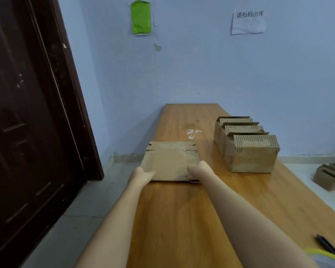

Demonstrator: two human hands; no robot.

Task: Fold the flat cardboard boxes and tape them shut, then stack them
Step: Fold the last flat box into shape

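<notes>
Bare table (182,219) lies open between the arms and ahead past the flat box (168,161) to the wall (201,74). The folded boxes (246,146) block the right side; a door (27,113) stands left.

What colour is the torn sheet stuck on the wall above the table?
Bright green; the torn paper sheet shows best in the head view, the only one.

This looks like a small stockroom or packing room. A printed paper notice (248,22) is stuck on the bare blue wall (201,70), folded cardboard boxes (246,144) sit in a row on the long wooden counter (182,209), and more boxes (331,176) lie on the floor at far right. A dark door (27,113) stands at left.
</notes>
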